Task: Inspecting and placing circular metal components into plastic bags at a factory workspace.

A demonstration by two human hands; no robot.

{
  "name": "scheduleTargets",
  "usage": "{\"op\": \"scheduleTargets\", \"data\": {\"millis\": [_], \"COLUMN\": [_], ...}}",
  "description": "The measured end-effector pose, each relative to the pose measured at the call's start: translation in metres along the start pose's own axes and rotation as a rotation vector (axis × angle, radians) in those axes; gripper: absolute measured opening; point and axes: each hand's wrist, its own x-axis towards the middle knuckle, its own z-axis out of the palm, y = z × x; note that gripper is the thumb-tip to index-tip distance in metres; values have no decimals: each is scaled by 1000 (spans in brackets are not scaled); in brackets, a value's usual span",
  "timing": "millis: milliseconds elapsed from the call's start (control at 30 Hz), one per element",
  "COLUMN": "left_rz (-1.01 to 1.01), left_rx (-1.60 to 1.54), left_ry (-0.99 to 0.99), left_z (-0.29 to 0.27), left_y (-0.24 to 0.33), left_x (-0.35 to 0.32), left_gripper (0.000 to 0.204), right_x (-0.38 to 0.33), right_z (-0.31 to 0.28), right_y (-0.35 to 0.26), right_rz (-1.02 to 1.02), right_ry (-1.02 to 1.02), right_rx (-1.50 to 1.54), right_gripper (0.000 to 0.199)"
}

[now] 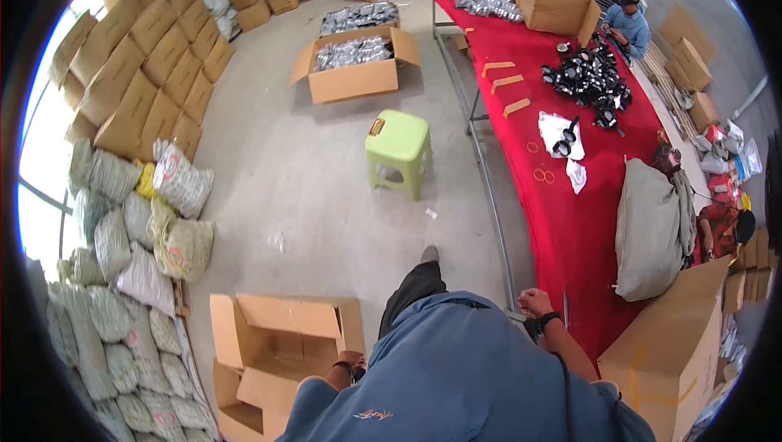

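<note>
My right hand [534, 303] hangs beside the near left edge of the red-covered table [562, 255], its fingers curled in with nothing showing in them. A dark band circles that wrist. Low on my left side, my left hand [352, 357] is by the right wall of an open cardboard box [349, 324]. Its fingers are too small and partly hidden to read. On the table are a pile of black goggle-like items [590, 79] and one similar black item [564, 142] on a white cloth [551, 128].
A green stool [398, 145] stands ahead on the floor, before a carton [354, 83] of clear-wrapped items. Stacked cartons [155, 51] and sacks [114, 238] line the left. A grey sack [648, 230] lies on the table. Another person [627, 22] is at its far right.
</note>
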Motion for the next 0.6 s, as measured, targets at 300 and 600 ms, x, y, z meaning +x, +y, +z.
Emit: {"op": "scheduleTargets", "data": {"millis": [300,600], "left_rz": [296,-85], "left_rx": [346,-1146], "left_ry": [501,328], "left_z": [-391,-628], "left_y": [-1,133], "left_x": [256,409], "left_gripper": [18,15], "right_x": [42,207], "right_z": [-42,-52], "right_y": [-76,-191], "right_rz": [-12,-34], "right_ry": [-102,161], "right_rx": [-471,-284], "right_gripper": [19,13]}}
